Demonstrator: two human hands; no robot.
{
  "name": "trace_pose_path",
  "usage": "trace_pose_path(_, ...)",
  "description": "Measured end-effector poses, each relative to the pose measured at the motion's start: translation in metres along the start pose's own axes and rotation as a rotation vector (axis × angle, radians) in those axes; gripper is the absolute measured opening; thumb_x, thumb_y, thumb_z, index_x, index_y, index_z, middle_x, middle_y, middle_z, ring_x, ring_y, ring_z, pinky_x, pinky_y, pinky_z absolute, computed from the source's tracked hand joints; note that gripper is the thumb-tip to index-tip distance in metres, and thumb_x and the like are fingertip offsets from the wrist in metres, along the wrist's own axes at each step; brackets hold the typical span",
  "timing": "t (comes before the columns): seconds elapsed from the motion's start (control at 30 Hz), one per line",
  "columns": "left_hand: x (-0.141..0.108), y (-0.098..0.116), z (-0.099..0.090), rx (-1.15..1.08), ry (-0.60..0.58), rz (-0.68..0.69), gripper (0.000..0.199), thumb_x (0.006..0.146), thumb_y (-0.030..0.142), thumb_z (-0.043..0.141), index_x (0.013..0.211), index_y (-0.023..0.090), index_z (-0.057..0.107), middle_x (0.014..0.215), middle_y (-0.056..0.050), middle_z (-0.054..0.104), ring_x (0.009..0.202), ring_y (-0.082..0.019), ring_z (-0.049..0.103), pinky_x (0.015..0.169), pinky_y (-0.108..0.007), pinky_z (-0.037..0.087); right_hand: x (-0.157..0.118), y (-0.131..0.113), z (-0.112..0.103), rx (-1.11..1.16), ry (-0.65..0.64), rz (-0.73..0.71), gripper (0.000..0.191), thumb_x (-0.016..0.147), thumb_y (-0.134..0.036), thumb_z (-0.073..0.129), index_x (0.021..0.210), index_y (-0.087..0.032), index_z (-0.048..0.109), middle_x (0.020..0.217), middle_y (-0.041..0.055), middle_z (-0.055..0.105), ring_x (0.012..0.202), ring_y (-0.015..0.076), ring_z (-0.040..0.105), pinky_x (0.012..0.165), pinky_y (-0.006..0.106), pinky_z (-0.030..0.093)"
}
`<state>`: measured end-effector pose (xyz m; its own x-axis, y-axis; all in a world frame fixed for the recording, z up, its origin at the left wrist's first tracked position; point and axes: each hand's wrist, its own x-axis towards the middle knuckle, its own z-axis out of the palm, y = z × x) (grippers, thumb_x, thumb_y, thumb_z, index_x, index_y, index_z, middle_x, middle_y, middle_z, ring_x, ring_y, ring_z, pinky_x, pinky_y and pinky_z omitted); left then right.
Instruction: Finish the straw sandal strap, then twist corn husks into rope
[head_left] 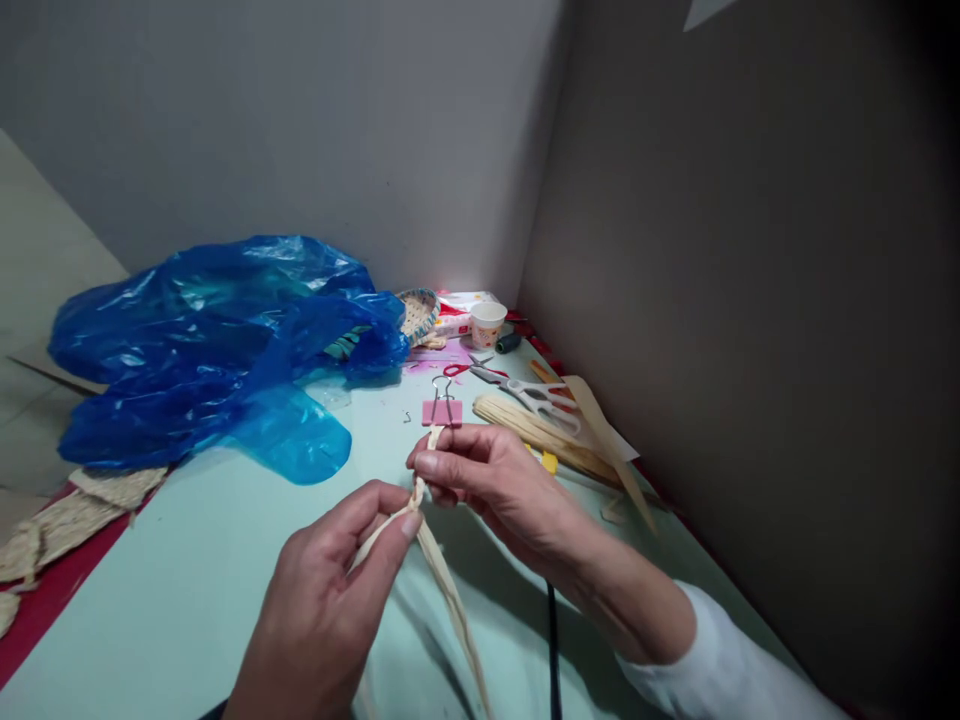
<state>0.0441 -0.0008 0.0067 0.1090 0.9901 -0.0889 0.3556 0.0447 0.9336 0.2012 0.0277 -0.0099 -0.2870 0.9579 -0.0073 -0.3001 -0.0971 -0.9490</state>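
Note:
A pale braid of flat plant-fibre strips (418, 492) runs toward me from a pink binder clip (442, 412), which grips its far end. My left hand (337, 570) pinches the near end of the braid between thumb and forefinger. Just beyond it, my right hand (487, 470) is closed on the braid close to the clip, thumb on top. One loose strip (450, 590) hangs down toward me between the hands. Another passes under the left thumb, partly hidden by the fingers.
A crumpled blue plastic bag (225, 340) covers the table's back left. At the back stand a small woven basket (420, 315) and a paper cup (488, 325). White-handled scissors (536, 393) and a bundle of pale strips (547, 435) lie right. Woven pieces (67, 525) rest at the left edge.

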Motion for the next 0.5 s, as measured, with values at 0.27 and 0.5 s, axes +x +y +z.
trace_pose_path(0.27,-0.009,-0.001,0.004,0.041,0.069,-0.068,0.029,0.075,0.053,0.061,0.082,0.026,0.066,0.060,0.006,0.056,0.053,-0.011,0.047,0.051,-0.020,0.037,-0.007,-0.011,0.006,-0.120,0.097,-0.041,0.016,0.082,-0.029,0.068,0.076,-0.014,0.067,0.069,-0.0013,0.057,0.064,0.0094,0.046,0.062,0.023,0.037)
trace_pose_path(0.5,-0.011,0.003,0.001,0.286,0.187,0.000,0.025,0.073,0.052,0.057,0.070,0.030,0.067,0.058,0.007,0.065,0.051,-0.014,0.052,0.052,-0.024,0.039,-0.014,-0.022,-0.003,-0.083,-0.104,0.013,0.016,0.089,-0.032,0.062,0.094,-0.018,0.068,0.089,0.0024,0.063,0.077,0.0121,0.051,0.073,0.024,0.040)
